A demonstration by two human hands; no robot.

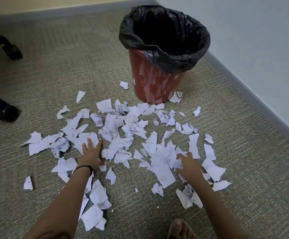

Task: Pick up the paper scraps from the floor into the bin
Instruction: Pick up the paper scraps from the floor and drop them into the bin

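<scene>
Grey carpet floor [243,169] fills the frame. A red bin [155,80] with a black liner [164,54] stands upper right. White scraps [123,135] litter the centre; their print is unreadable. Chair castors [5,112] sit far left. Left hand [90,154] lies spread flat on scraps; right hand [189,167] curls loosely over others, grip unclear.

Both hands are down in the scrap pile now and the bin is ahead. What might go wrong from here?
1. The paper scraps are many and loose; a two-handed scoop by the left hand and right hand may shed pieces on the way.
2. The bin looks light; a bump could tip it.
3. Scraps tucked at the bin's base may be missed.
</scene>
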